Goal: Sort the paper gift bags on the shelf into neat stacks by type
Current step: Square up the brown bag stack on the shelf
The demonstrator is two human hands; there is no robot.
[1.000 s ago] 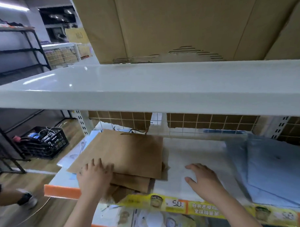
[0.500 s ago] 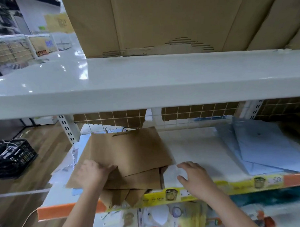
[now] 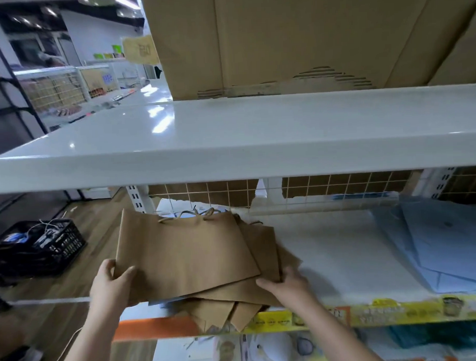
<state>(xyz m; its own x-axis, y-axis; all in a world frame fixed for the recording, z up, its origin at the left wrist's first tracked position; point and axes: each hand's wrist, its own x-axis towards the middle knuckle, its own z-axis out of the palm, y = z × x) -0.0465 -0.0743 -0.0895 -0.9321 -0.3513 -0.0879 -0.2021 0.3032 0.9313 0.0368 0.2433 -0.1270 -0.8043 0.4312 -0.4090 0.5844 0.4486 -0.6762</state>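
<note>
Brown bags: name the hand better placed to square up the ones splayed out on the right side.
Right hand, probably: it already touches the splayed brown bags, while the left hand grips the top bag's left corner.

soft overhead light — glare streaks the upper shelf (image 3: 159,121); edges bow, slight blur throughout.

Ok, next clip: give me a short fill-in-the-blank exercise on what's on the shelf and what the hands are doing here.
1. Both hands hold the stack of ____ paper bags lying on the shelf.
2. The left hand grips the top bag's ____ edge, thumb on top.
3. The right hand holds the stack at its ____ corner.
4. The light blue bags lie at the ____ end of the shelf.

Missing words: brown; left; front right; right
</note>
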